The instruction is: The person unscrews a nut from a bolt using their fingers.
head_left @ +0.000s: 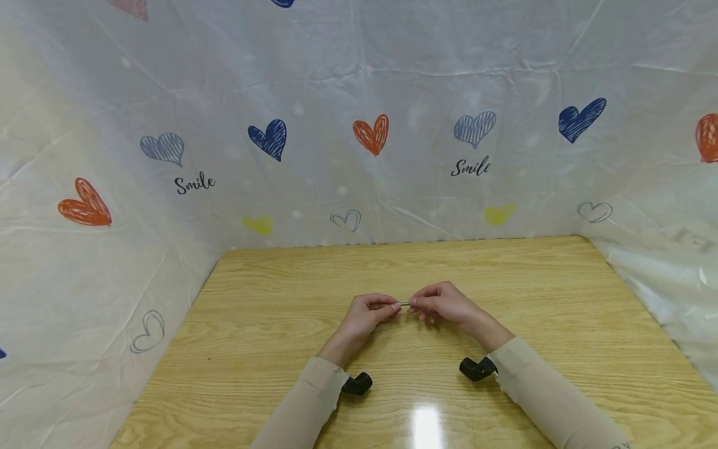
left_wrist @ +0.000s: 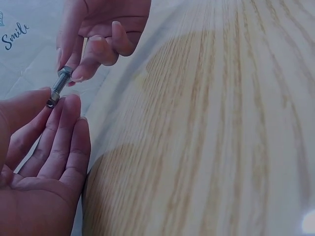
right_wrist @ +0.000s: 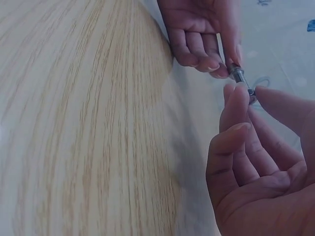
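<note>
Between the two hands, above the wooden table, a small silver threaded bolt [head_left: 404, 304] lies roughly level in the head view. Thumb and fingers of the left hand [head_left: 364, 317] pinch its left end, a rounded metal head [right_wrist: 235, 69] in the right wrist view. At the other end, the right hand [head_left: 445, 304] pinches a hex nut [left_wrist: 65, 72] with thumb and fingertips. Bare thread [left_wrist: 60, 82] shows between the two grips in the left wrist view. Fingertips cover parts of both ends.
A light wood-grain table [head_left: 269, 274] spreads beneath the hands. White sheeting [head_left: 314, 181] printed with hearts and "Smile" rises at the back and sides. Black wrist mounts [head_left: 478, 368] stick out from the beige sleeves [head_left: 550, 393]. Light glares on the table's near part.
</note>
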Available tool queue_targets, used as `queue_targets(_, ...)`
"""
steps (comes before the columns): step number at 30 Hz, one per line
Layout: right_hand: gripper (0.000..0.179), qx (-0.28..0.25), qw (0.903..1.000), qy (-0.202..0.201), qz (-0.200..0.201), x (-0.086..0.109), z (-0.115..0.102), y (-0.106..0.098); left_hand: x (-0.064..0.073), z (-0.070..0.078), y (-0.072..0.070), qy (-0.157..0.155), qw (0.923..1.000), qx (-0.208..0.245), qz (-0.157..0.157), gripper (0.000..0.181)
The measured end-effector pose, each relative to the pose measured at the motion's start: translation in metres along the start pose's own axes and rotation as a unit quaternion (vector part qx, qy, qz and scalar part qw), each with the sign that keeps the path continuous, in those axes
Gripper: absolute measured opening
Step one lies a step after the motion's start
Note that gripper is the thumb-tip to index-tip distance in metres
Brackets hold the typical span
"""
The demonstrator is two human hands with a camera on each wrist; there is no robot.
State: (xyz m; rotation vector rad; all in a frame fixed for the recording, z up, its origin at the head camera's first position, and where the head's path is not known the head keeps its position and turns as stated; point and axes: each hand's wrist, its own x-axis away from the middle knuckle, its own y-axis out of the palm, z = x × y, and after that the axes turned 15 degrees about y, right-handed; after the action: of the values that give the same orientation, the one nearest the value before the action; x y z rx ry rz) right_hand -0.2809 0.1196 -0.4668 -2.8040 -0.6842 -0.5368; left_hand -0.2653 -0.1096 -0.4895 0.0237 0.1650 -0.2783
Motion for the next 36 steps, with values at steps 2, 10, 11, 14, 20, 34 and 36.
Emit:
queue_targets(2, 0.027, -0.007, 1.0, 0.002, 0.0, 0.0002, 0.0001, 0.0001, 0.0003, -0.0001, -0.0001, 0.0, 1.0, -0.001, -0.001, 0.021)
queue_targets(10, 0.031, -0.016, 0.9999, -0.003, 0.0, 0.0035, -0.0011, 0.0, 0.0002, -0.0005, 0.0003, 0.004, 1.0, 0.005, -0.001, 0.022)
queue_targets(11, 0.032, -0.015, 0.9999, -0.003, 0.001, 0.004, -0.0014, -0.0001, 0.0002, -0.0005, 0.0003, 0.003, 1.0, 0.006, -0.001, 0.022)
queue_targets(14, 0.034, -0.01, 0.9999, -0.004, 0.006, 0.0045, -0.0021, 0.0001, 0.0001, -0.001, 0.0004, 0.006, 1.0, 0.006, -0.001, 0.023)
queue_targets(20, 0.035, -0.01, 0.9997, 0.003, 0.022, 0.0019, -0.0022, 0.0009, -0.0007, 0.0003, 0.0007, 0.007, 0.9999, 0.006, 0.007, 0.02)
queue_targets(34, 0.033, 0.015, 0.9996, 0.02, 0.016, -0.0003, -0.0024, 0.0009, -0.0002, -0.0014, 0.0006, 0.017, 0.9998, -0.009, 0.006, 0.021)
queue_targets(36, 0.033, 0.01, 0.9996, 0.022, 0.017, -0.0005, -0.0027, 0.0011, -0.0001, -0.0013, 0.0005, 0.019, 0.9998, -0.009, 0.005, 0.022)
